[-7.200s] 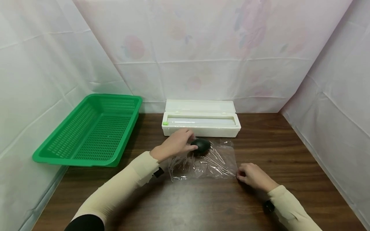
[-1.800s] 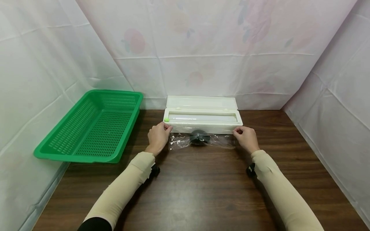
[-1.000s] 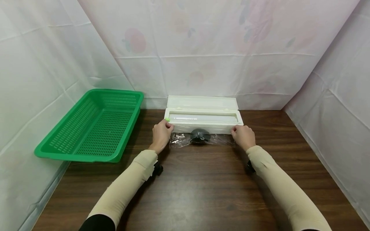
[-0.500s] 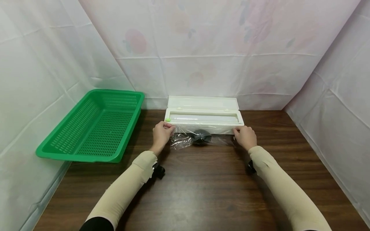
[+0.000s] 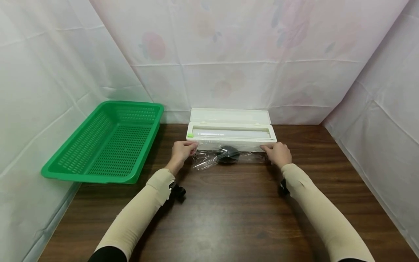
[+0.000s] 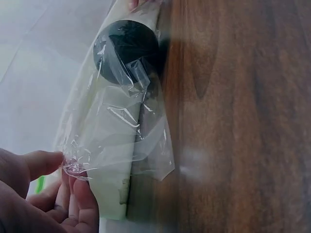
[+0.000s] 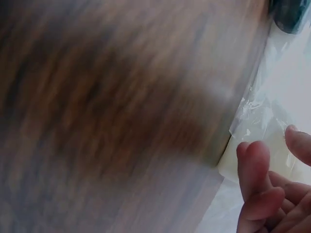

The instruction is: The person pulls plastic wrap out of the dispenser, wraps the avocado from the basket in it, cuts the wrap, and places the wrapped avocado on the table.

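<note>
A dark round fruit (image 5: 228, 154) lies on the wooden table (image 5: 229, 211), right in front of the white film dispenser box (image 5: 230, 131). A sheet of clear plastic film (image 5: 209, 159) is drawn over the fruit. My left hand (image 5: 182, 150) pinches the film's left end (image 6: 73, 165) between thumb and fingers, close to the box. My right hand (image 5: 277, 153) holds the film's right end by the box's right corner. In the left wrist view the film (image 6: 121, 126) is crinkled over the fruit (image 6: 126, 51). The right wrist view is blurred and shows fingers (image 7: 257, 189) beside the film (image 7: 255, 114).
A green slotted basket (image 5: 108, 140) stands tilted at the left, against the cloth wall. White cloth walls close the back and both sides. The dispenser's lid is open and leans toward the back wall.
Since 7.2 s ago the film has been folded from the near side over the fruit toward the box. In the last second both hands edged slightly farther, against the box.
</note>
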Tool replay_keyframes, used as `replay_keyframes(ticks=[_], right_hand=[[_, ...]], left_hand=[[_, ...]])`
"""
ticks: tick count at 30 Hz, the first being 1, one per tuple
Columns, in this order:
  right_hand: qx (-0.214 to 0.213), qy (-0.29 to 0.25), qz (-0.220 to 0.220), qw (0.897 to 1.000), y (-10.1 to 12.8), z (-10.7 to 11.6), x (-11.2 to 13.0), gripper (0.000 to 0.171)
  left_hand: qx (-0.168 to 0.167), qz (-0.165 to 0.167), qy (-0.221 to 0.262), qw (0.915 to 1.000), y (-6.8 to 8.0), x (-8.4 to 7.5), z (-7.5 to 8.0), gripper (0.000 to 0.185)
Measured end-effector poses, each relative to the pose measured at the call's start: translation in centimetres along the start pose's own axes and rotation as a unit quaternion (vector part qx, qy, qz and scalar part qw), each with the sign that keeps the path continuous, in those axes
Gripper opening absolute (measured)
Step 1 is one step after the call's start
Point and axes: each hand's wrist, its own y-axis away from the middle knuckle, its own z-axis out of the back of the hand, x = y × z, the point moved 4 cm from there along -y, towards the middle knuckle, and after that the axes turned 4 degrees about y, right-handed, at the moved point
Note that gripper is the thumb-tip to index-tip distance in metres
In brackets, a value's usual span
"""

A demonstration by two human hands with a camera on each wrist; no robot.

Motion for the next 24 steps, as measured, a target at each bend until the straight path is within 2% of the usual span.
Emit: replay_keyframes(ticks=[4,7,11,14,18,24], right_hand=[[0.042,-0.034,-0.019,0.998,-0.1,0.0,-0.1,0.052],[0.074,-0.094,-0.052,0.991,-0.3,-0.2,-0.2,0.052],[0.107,-0.210,-0.110,0.966,-0.5,-0.7,-0.3,0.048],[0.112,-0.265,-0.125,0.949,-0.7,-0.8,-0.3,0.043],[0.111,-0.294,-0.133,0.940,-0.7,-0.9,-0.3,0.038],[0.122,-0.315,-0.145,0.930,-0.5,-1.3,-0.4,0.035]], left_hand=[[0.003,-0.007,-0.044,0.9990,-0.1,-0.1,0.2,0.022],[0.005,-0.012,-0.055,0.9984,-0.1,-0.1,0.2,0.022],[0.012,-0.007,-0.043,0.9990,-0.1,0.0,0.0,0.023],[0.022,-0.002,-0.013,0.9997,-0.1,0.1,-0.3,0.022],[0.037,0.008,0.023,0.9990,0.0,0.2,-0.5,0.022],[0.055,0.011,0.037,0.9977,-0.1,0.4,-0.7,0.028]])
